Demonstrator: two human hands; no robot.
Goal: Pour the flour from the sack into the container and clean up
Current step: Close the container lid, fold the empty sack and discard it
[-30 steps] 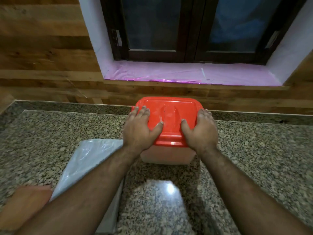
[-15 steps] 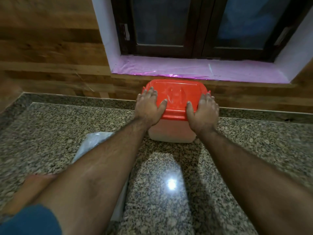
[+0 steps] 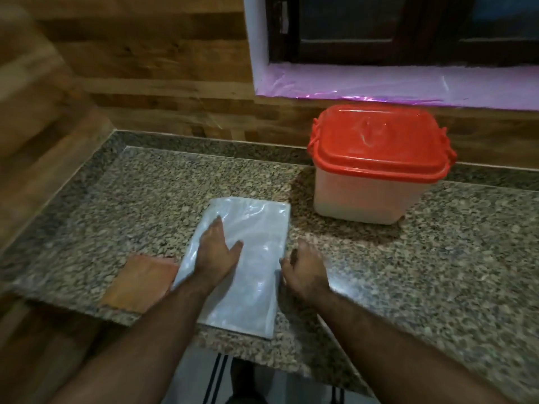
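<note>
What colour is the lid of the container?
Red-orange, on the lid in the head view.

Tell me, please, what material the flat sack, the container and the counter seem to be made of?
Sack: thin glossy plastic, probably; it wrinkles and shines.
Container: plastic, it seems; cloudy translucent walls, with a glossy red lid.
Counter: polished speckled stone, likely granite; it reflects light.

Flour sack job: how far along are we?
Done, it seems: the container stands closed under its red lid by the wall. In hand: the left hand lies flat on the empty sack, the right hand at its edge. Left: clearing the sack away.
</note>
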